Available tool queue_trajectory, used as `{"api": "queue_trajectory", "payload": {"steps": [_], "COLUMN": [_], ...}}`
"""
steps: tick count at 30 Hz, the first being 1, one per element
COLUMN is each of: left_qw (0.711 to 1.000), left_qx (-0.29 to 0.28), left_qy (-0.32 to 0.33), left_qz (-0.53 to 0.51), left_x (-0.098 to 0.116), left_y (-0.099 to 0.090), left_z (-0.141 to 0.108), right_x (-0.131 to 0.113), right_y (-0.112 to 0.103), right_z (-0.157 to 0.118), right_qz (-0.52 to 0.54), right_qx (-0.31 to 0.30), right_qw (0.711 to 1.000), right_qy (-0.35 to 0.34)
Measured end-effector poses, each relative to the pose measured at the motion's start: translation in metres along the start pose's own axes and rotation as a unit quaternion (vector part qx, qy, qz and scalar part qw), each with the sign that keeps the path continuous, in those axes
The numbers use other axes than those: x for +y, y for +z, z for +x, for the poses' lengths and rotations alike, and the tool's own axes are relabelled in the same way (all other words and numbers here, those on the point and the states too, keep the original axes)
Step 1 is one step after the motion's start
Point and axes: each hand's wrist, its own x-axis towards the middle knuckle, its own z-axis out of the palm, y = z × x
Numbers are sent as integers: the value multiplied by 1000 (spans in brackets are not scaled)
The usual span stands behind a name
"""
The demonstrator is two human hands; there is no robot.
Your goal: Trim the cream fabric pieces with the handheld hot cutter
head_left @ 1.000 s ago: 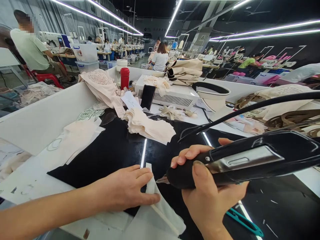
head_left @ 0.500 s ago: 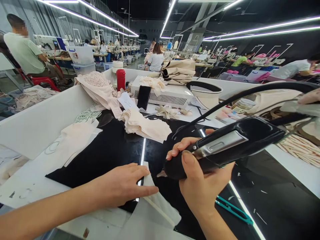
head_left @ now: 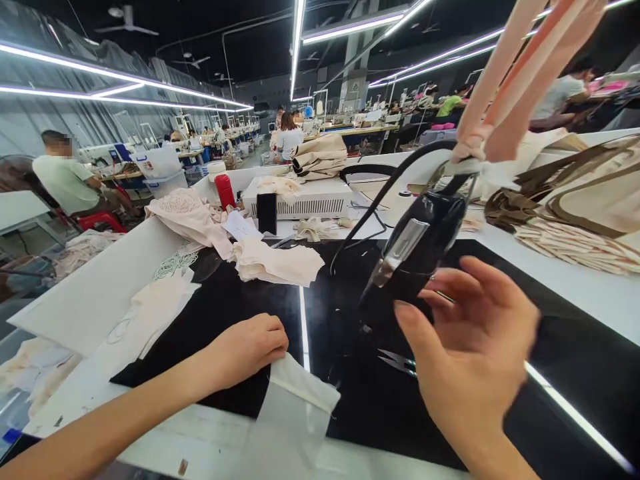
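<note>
My left hand (head_left: 245, 350) is closed, its fingers pinching the upper corner of a pale, thin fabric piece (head_left: 303, 387) that drapes over the table's near edge. My right hand (head_left: 473, 353) is open, fingers apart, with nothing in the palm. Just beyond its fingertips hangs a black corded hand tool (head_left: 425, 227) with a silver metal lever, tilted nose down. Knotted pink fabric strips (head_left: 500, 100) hold it from above. Below the tool, the silver blades of thread snips (head_left: 397, 362) lie on the black mat (head_left: 345, 333); the right hand hides their handle.
A stack of cream fabric pieces (head_left: 275, 262) lies mid-mat, with a phone (head_left: 267, 213), red bottle (head_left: 225, 191) and white vented box (head_left: 310, 203) behind. Folded striped pieces (head_left: 575, 243) are at right. A raised white board (head_left: 100, 293) edges the left. People work at sewing machines beyond.
My right hand has let go of the corded tool, which now hangs more upright from its strips. My left hand has closed on the fabric's corner. The view has tilted up.
</note>
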Motion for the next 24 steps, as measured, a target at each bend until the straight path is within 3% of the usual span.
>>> {"api": "queue_trajectory", "payload": {"steps": [2, 3, 5, 9, 14, 16, 20, 24], "left_qw": [1000, 1000, 999, 983, 955, 939, 919, 905], "left_qx": [2, 4, 9, 14, 60, 72, 76, 31], "left_qy": [-13, -16, -37, -105, -106, -109, -129, -195], "left_qz": [-11, -11, -31, -149, -270, -317, -365, -377], "left_x": [1, 3, 8, 20, 30, 33, 32, 15], "left_y": [-7, -12, -24, -48, -63, -66, -68, -61], "left_z": [-1, -1, 0, 2, 2, 0, -9, -28], "right_x": [1, 3, 9, 26, 34, 33, 31, 23], "right_y": [-14, -20, -30, -30, 0, 13, 29, 35], "right_z": [-15, -24, -42, -68, -82, -84, -81, -69], "right_qz": [-10, -20, -44, -45, 117, 170, 219, 241], "right_qx": [39, 24, -62, -227, -251, -250, -254, -250], "right_qw": [999, 999, 994, 927, 841, 816, 798, 789], "right_qy": [-19, -5, 76, 295, 465, 492, 501, 507]}}
